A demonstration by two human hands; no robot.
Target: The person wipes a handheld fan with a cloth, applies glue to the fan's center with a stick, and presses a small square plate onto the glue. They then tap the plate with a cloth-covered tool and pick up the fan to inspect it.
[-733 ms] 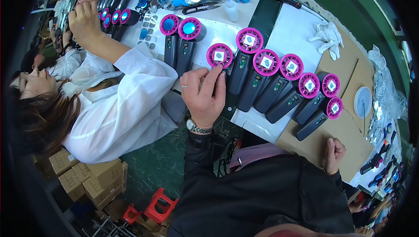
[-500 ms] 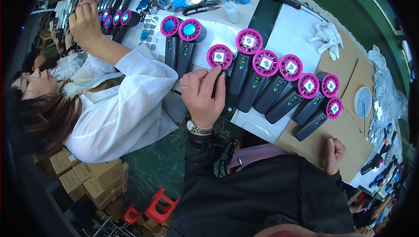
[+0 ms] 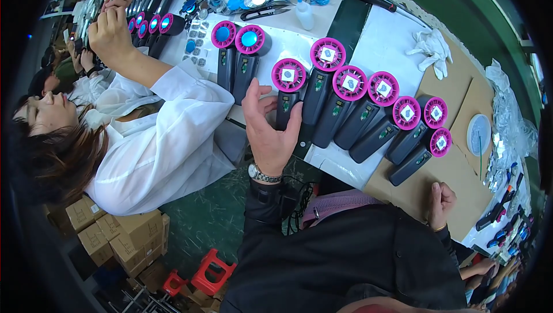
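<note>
Fans in a row across my white work sheet [image 3: 391, 42]: dark handles, magenta round heads. My left hand [image 3: 269, 134] lies over the handle of the third fan [image 3: 288, 91], fingers spread and curled loosely about it, thumb on its right side. My right hand [image 3: 442, 202] rests as a closed fist at the cardboard's near edge, holding nothing I can see. Beside me a co-worker's hand [image 3: 109, 31] works another fan batch.

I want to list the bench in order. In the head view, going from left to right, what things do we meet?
Co-worker's raised hands → two fans with blue centres → left hand on a pink-headed fan → row of pink-headed fans → white gloves → right hand → round white disc.
</note>
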